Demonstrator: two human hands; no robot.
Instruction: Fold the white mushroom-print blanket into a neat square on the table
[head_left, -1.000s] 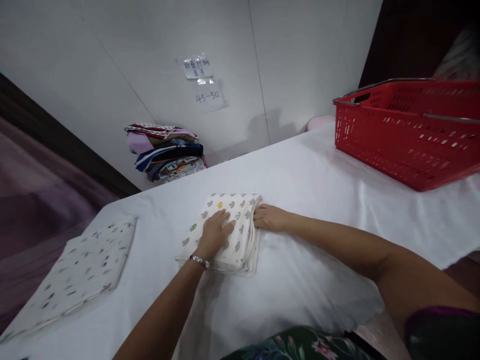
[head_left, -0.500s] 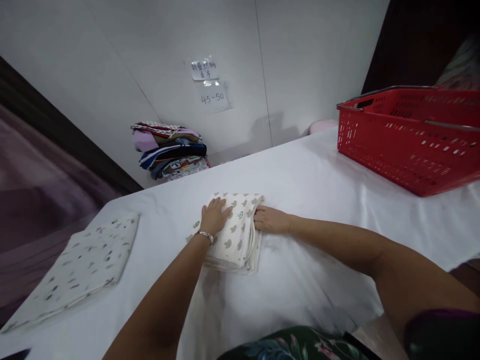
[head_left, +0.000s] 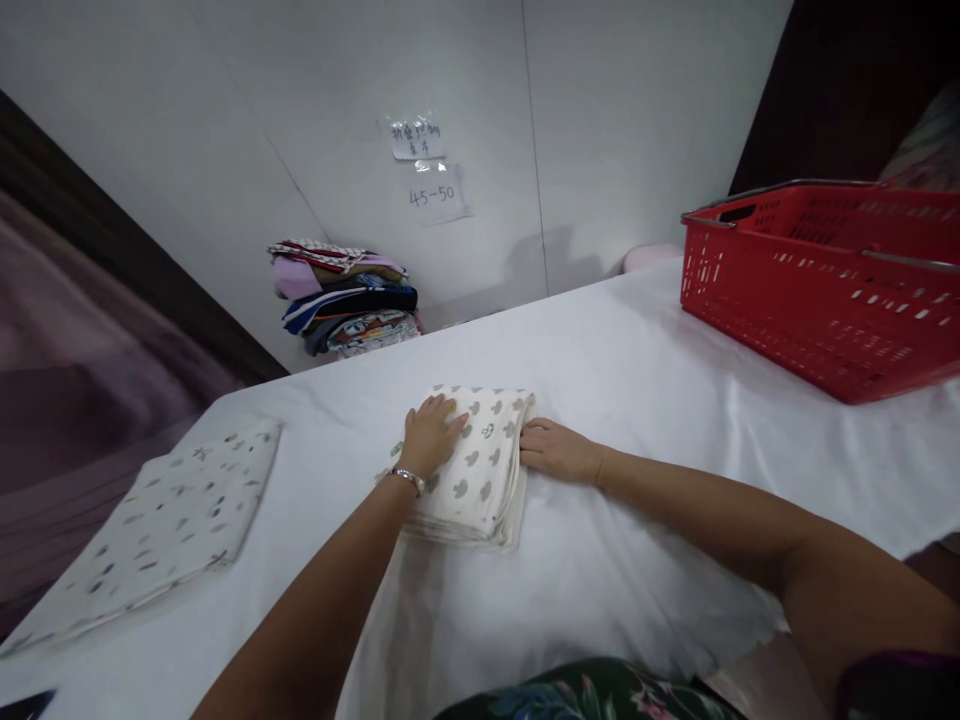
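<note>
A white cloth (head_left: pixel 474 487) with grey-green mushroom prints is folded into a thick, many-layered block on the table. Across its upper left part lies my left hand (head_left: pixel 431 437), palm down and fingers spread, with a bracelet at the wrist. My right hand (head_left: pixel 561 452) is at the cloth's right folded edge, its fingers bent together against the layers. The tips of those fingers are partly hidden by the edge. To the left, a second white cloth (head_left: pixel 176 510) with small leaf-like prints lies flat and folded, apart from both hands.
White fabric covers the table (head_left: pixel 615 560). A red perforated basket (head_left: pixel 817 320) with metal handles stands at the right. Beyond the far edge is a pile of folded fabrics (head_left: pixel 349 300) near the wall. A dark object (head_left: pixel 26 706) shows at the lower left corner.
My right hand has shifted slightly right, drawing its fingers back from inside the fold to the cloth's edge. My left hand stays flat on the cloth. The view has shifted a little.
</note>
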